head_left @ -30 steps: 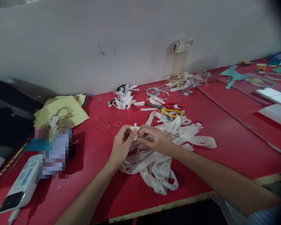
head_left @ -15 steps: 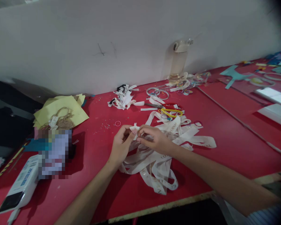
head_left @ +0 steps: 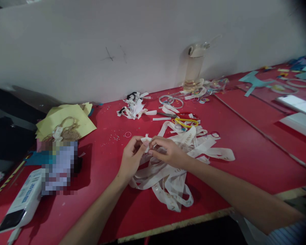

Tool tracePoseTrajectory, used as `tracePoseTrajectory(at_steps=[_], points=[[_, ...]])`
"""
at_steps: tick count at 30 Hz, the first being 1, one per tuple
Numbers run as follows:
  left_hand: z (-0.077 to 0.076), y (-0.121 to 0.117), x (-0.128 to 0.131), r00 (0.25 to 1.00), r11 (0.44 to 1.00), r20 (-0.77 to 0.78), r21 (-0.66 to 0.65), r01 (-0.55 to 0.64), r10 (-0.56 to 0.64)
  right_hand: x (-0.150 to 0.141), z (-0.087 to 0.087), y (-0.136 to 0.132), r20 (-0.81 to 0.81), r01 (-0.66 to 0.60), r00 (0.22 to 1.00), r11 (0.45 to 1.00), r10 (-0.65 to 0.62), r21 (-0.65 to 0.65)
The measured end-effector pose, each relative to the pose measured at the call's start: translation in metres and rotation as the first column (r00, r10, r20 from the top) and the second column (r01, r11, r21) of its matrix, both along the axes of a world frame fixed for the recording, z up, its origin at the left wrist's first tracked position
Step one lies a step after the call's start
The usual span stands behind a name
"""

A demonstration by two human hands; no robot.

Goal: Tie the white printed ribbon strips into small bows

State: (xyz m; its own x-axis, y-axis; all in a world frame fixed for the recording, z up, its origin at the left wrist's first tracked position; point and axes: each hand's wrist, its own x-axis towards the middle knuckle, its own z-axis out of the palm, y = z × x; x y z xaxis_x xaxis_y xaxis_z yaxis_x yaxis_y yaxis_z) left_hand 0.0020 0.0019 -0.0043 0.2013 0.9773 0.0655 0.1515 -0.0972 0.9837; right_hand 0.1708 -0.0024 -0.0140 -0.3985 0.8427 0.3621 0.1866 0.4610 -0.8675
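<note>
Item: small white piece (head_left: 146,140), sitting between both hands; fingers of the left hand (head_left: 134,154) and right hand (head_left: 168,153) closing on it. Beneath and beside the fingers: printed white ribbon (head_left: 172,190), lying in loops. Beyond them: scissors (head_left: 168,115), white scrap bundle (head_left: 135,108), pink ring (head_left: 128,134), all resting on the red surface (head_left: 104,190).

The ribbons (head_left: 204,146) at centre look like thin, smooth, slightly sheer cloth; the scrap (head_left: 146,140) above them looks like crumpled cloth. The tabletop (head_left: 244,146) is smooth with a soft sheen, its bottom edge (head_left: 178,226) rough. At left, the sheets (head_left: 83,119) are matt paper, the twine (head_left: 72,132) coarse and fibrous, the power bank (head_left: 24,195) glossy plastic. The upper-right bottle (head_left: 194,68) looks like clear plastic.
</note>
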Motion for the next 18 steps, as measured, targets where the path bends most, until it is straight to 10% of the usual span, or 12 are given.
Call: tracePoseTrajectory(at_steps=[18], points=[[-0.0012, 0.0004, -0.0004, 1.000, 1.000, -0.001, 0.011, 0.014, -0.014, 0.0010, -0.0010, 0.0001, 0.010, 0.001, 1.000, 1.000, -0.001, 0.011]])
